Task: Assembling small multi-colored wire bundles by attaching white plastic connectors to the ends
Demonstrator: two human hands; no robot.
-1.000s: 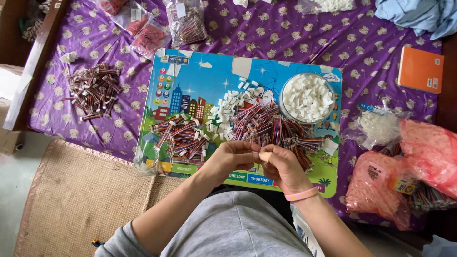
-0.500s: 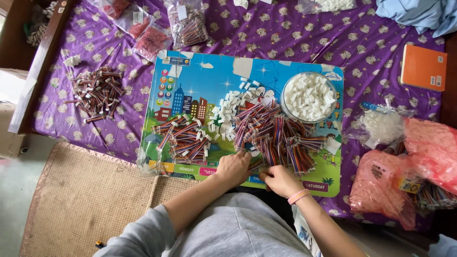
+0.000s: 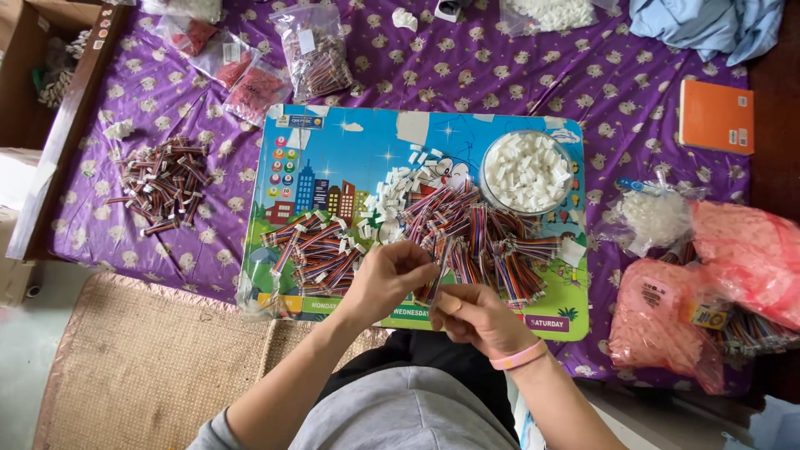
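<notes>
Pinching one striped wire bundle (image 3: 435, 283), both hands (image 3: 433, 292) over cartoon board (image 3: 350, 158), purple patterned cloth (image 3: 467, 75), woven mat (image 3: 142, 367).

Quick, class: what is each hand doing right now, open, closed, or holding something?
Left hand: closed, pinching one end of a striped wire bundle.
Right hand: closed, pinching the same bundle's lower end.

Soft, even daylight fills the scene, bright and without harsh shadows. Colours are vivid. Focus is sharp at centre; slight wide-angle bending shows at the edges, and glare is mild on plastic bags (image 3: 667, 325).
</notes>
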